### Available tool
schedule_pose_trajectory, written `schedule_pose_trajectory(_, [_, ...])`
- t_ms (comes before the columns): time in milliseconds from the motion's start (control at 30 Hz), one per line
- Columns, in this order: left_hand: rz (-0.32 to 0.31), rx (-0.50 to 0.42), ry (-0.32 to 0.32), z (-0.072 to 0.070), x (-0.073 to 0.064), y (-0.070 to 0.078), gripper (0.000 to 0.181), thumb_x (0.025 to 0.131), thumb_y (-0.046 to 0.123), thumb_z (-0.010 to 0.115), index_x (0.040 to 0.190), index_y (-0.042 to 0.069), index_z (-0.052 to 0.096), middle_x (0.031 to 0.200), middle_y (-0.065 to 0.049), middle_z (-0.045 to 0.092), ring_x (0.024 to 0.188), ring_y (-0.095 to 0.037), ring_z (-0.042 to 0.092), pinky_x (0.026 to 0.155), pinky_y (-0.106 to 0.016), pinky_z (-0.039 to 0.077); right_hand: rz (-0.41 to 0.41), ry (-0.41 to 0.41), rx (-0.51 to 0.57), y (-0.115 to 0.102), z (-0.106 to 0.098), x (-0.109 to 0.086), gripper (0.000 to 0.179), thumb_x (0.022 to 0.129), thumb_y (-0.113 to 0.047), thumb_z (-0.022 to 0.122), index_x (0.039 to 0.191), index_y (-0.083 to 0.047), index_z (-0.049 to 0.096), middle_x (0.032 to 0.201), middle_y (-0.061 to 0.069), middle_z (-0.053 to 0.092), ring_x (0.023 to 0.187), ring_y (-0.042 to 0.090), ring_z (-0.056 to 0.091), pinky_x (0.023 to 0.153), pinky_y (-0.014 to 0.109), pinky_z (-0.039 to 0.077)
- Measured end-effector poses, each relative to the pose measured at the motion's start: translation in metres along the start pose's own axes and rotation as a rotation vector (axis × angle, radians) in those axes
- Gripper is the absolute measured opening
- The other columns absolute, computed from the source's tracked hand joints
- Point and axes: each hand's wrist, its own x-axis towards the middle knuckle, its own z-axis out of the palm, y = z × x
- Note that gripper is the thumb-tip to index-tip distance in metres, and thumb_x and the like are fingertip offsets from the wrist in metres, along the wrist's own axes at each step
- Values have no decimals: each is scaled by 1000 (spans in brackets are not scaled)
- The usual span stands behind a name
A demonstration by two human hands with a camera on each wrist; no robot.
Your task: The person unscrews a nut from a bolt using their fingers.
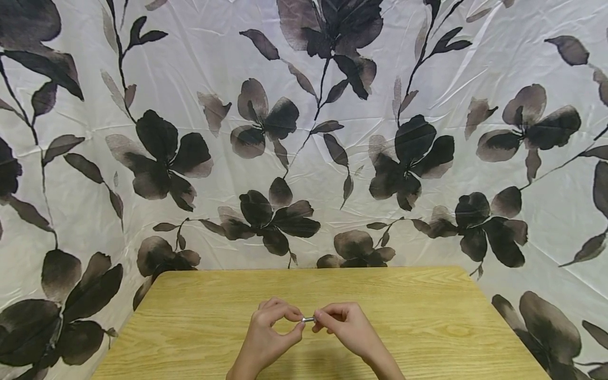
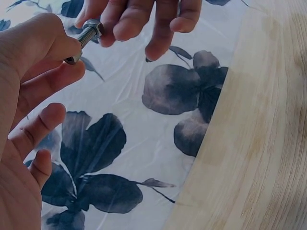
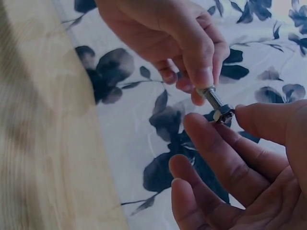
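A small metal bolt point(image 1: 308, 319) is held up between the two hands over the table, its threaded shank point(image 3: 214, 99) bare along the middle. My left hand point(image 1: 272, 328) pinches the bolt's head between thumb and index finger; the left wrist view shows the other fingers spread apart. On the far end of the shank sits a hex nut point(image 3: 223, 114). My right hand point(image 1: 349, 324) has its thumb and a finger at either side of that nut, pinching it, seen best in the right wrist view. The fingertips partly cover the bolt's head.
A wood-grain table point(image 1: 190, 301) lies under both hands, with rounded far corners. Behind it and at its sides hangs a white cloth point(image 1: 342, 158) printed with dark flowers and leaves.
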Motion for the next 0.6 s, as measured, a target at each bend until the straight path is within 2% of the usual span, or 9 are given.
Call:
schedule_pose_trajectory(133, [-1,0,1,0,-1,-1,35,74,1,86,84,32,73,91,16,73,84,-3,63,85,-34,43,-22,-5,7,0,0,-1,23,99,-24,69,108,-5,77,99,15,77,88,17,74,79,28,56])
schedule_pose_trajectory(400, [9,-4,-1,-1,-1,-2,24,80,8,86,85,29,74,92,16,73,85,-4,64,84,-34,44,-83,-7,9,-1,1,-1,16,95,-13,74,109,-6,75,111,15,74,102,18,72,82,27,58])
schedule_pose_trajectory(600, [10,2,2,0,-1,-2,31,76,3,86,84,30,74,92,17,73,84,-3,63,83,-33,44,-139,-12,31,0,0,-2,15,93,-7,74,107,-3,75,116,23,70,105,14,69,85,29,59])
